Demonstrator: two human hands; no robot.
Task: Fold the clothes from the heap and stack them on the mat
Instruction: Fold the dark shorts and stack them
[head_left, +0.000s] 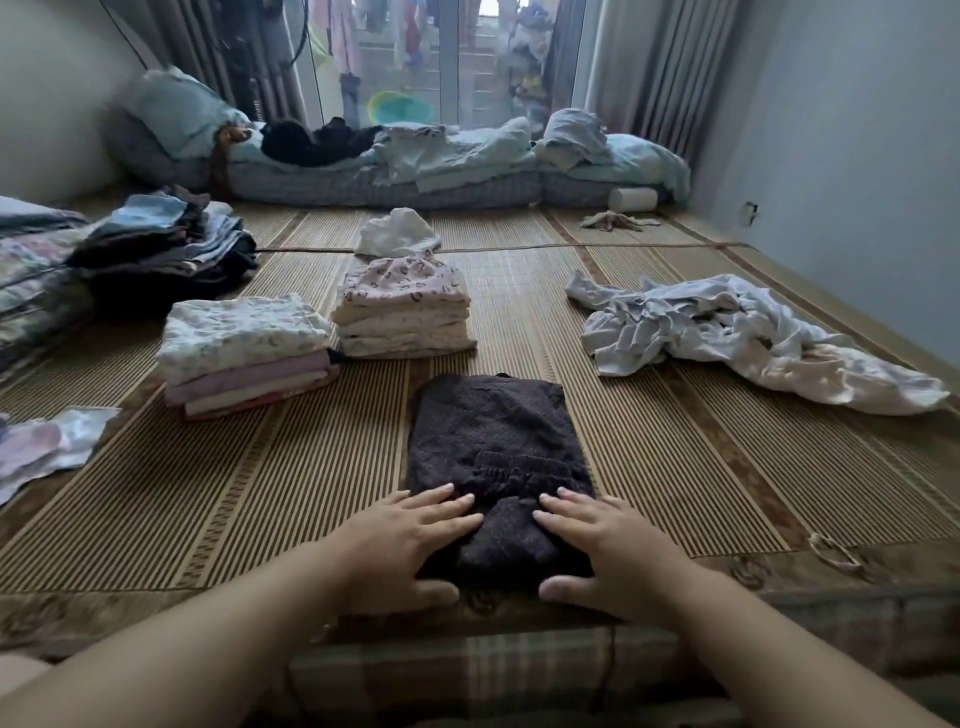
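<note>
The heap of clothes (727, 332), crumpled pale blue and white cloth, sprawls on the woven striped mat (649, 467), ahead and to the right of the right grip. Ahead and left of the left grip stand two folded stacks: a floral-topped stack (244, 353) nearer, a heart-print stack (405, 312) just beyond it. A dark speckled garment (493, 431), folded into a narrow rectangle with a gathered waistband showing, lies directly ahead of both grips. The left grip (410, 540) and right grip (608, 551) rest flat on its near end, fingers spread and nearly straight, thumbs at the near edge, clasping nothing.
</note>
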